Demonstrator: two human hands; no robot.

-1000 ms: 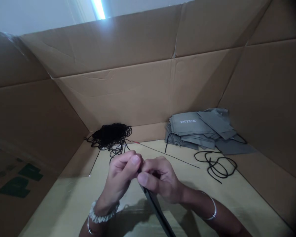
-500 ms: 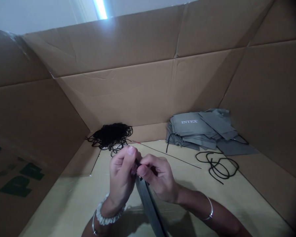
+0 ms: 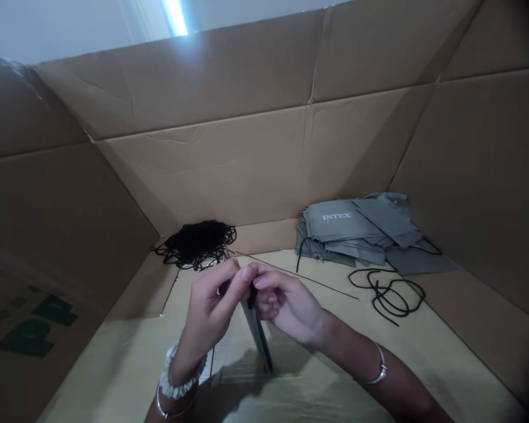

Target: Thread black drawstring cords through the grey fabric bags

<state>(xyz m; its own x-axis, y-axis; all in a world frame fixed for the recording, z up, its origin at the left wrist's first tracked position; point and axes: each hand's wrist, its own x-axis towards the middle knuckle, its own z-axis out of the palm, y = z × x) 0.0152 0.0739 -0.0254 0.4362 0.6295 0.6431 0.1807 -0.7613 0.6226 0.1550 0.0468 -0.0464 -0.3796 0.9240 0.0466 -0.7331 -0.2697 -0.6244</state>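
In the middle of the view, my left hand [image 3: 216, 308] and my right hand [image 3: 286, 302] meet with fingertips pinched together. A grey fabric bag [image 3: 256, 335] hangs from them, seen nearly edge-on. My left hand is closed on its top edge. Dark cord [image 3: 252, 294] shows between the fingertips, where my right thumb and fingers pinch; its ends are hidden by the hands. Below my left hand a thin dark line [image 3: 212, 367] slants down, too fine to name.
A tangled pile of black cords [image 3: 198, 242] lies at the back left. To the back right is a stack of grey bags [image 3: 339, 232] marked INTEX. Loose black cord [image 3: 390, 299] coils before it. A thin rod [image 3: 304, 277] lies between. Cardboard walls [image 3: 203, 170] surround the table.
Both hands have drawn closer together at the fingertips, and my right hand has turned. The bag's lower end has swung up and away from the bottom edge of the view.
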